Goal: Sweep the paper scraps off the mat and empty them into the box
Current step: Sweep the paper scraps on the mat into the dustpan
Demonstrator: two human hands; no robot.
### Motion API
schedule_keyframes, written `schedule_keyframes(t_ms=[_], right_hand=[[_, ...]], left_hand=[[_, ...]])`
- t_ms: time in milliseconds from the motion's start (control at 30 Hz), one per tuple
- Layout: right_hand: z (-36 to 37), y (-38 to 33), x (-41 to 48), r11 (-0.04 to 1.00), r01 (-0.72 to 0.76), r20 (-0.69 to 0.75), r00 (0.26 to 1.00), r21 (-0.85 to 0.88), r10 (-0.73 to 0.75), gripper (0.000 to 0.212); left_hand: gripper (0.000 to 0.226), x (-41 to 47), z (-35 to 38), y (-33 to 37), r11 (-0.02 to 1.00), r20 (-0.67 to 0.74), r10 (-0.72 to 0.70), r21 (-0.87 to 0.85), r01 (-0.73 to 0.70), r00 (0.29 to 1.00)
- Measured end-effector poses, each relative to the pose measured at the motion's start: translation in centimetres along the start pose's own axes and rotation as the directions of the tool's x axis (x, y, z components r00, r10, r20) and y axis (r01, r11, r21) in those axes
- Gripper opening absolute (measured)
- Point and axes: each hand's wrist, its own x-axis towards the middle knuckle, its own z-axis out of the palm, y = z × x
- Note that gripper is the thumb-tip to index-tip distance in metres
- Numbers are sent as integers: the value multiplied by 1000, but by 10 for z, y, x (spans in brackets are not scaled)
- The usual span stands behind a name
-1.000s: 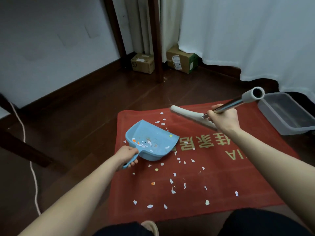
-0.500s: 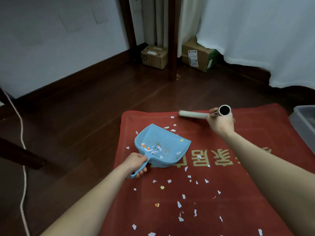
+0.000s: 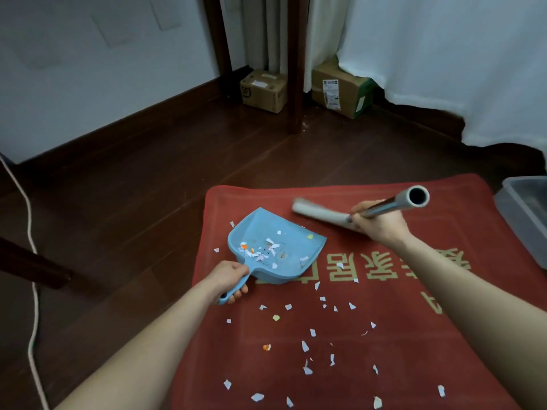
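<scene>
A red mat (image 3: pixel 414 335) with gold characters lies on the dark wood floor. Several white and coloured paper scraps (image 3: pixel 305 346) are strewn over its near half. My left hand (image 3: pixel 229 278) grips the handle of a light blue dustpan (image 3: pixel 284 247), which rests on the mat's left part and holds several scraps. My right hand (image 3: pixel 377 224) holds the metal pole of a broom (image 3: pixel 393 204); its grey head (image 3: pixel 319 214) lies just behind the dustpan's far right edge. The grey plastic box (image 3: pixel 521 214) stands at the mat's right edge, partly cut off.
Two cardboard boxes (image 3: pixel 263 90) (image 3: pixel 340 88) sit against the far wall beside a dark wooden post (image 3: pixel 294 69). A white curtain (image 3: pixel 444 60) hangs at the back right. A white cord (image 3: pixel 32 276) runs down the left floor next to a dark furniture leg.
The view has shifted and come closer. The broom head has swung toward the dustpan's far edge, and the scraps behind the pan are gone from there. The dustpan stays in my left hand.
</scene>
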Motion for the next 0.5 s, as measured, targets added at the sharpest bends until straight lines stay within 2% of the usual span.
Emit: schedule_keyframes(t_ms=[33, 100, 167, 200, 333, 400, 433, 500], right_hand=[[-3, -3, -6, 999, 54, 91, 994, 0, -54, 14], [-19, -10, -12, 984, 68, 145, 985, 164, -92, 13], [-33, -14, -20, 952, 27, 74, 996, 306, -52, 14], [-36, -12, -20, 946, 21, 14, 1000, 322, -27, 14], [-35, 7, -29, 984, -88, -193, 974, 155, 117, 13], [-24, 13, -36, 984, -169, -217, 960, 58, 177, 13], [-15, 15, -41, 984, -177, -153, 973, 2, 175, 11], [0, 10, -56, 993, -82, 81, 993, -79, 88, 5]], left_hand=[[18, 1, 0, -1, 1000, 5, -1, 0, 1, 1000], [18, 1, -2, -1, 1000, 3, 15, 3, -15, 1000], [19, -2, -3, -4, 999, -11, 41, 17, -40, 999], [20, -4, -6, -6, 998, -21, 56, 36, -55, 998], [20, -19, -21, -15, 985, 9, 66, 159, -66, 998], [21, -27, -25, -20, 977, 29, 52, 206, -57, 998], [22, -30, -24, -21, 974, 34, 48, 218, -55, 998], [22, -33, -19, -21, 968, 33, 56, 244, -62, 998]])
